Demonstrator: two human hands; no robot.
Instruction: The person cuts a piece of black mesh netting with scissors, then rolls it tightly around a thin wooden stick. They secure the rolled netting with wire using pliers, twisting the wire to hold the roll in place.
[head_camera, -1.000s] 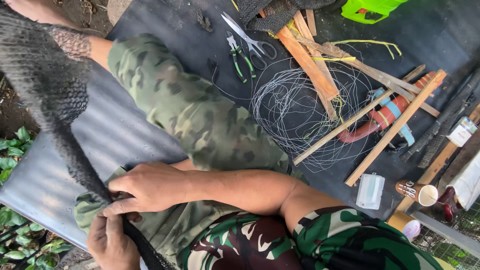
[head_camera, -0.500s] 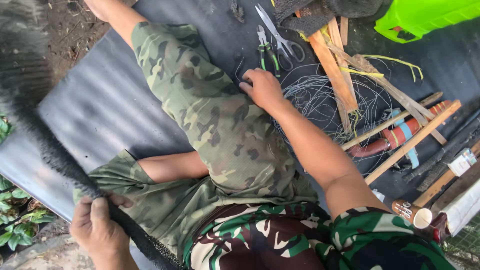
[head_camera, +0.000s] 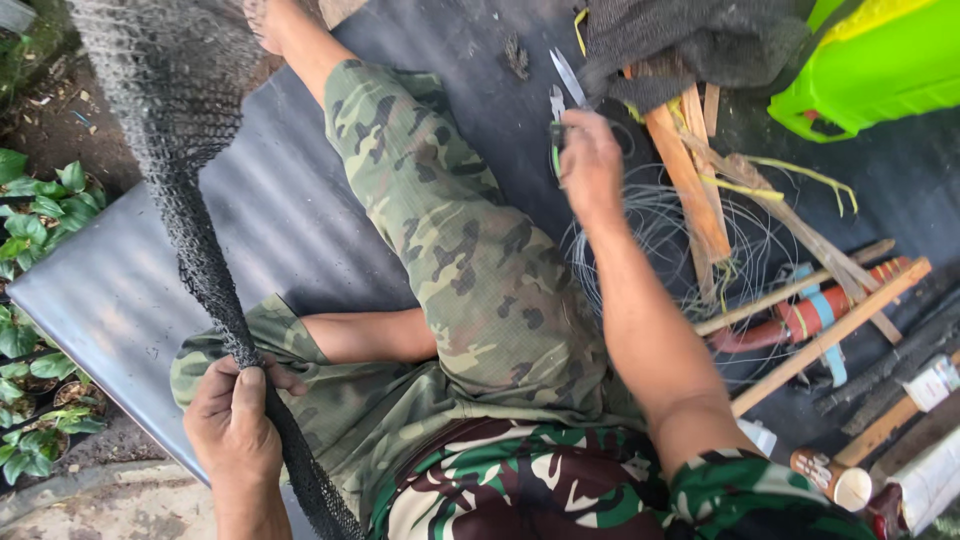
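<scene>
My left hand (head_camera: 235, 420) is closed around a twisted strip of black netting (head_camera: 195, 240) at the lower left; the netting rises past my knee to the top left. My right hand (head_camera: 592, 160) is stretched out beyond my camouflage-clad leg (head_camera: 470, 260), with its fingers curled on the green handles of a pair of pliers (head_camera: 555, 125) lying on the dark sheet (head_camera: 300, 210). Silver scissors (head_camera: 568, 75) lie just beyond the pliers. A coil of thin wire (head_camera: 665, 250) sits right of my right forearm.
Wooden sticks (head_camera: 690, 180) and slats cross the wire coil. A bright green container (head_camera: 860, 60) stands at the top right beside a heap of black mesh (head_camera: 690, 40). An orange tool (head_camera: 820, 310) and small bottles lie at the right. Green plants (head_camera: 40, 210) border the sheet's left edge.
My right hand left the netting by my left hand, reached forward over my leg and arrived at the pliers. My left hand kept its hold on the netting.
</scene>
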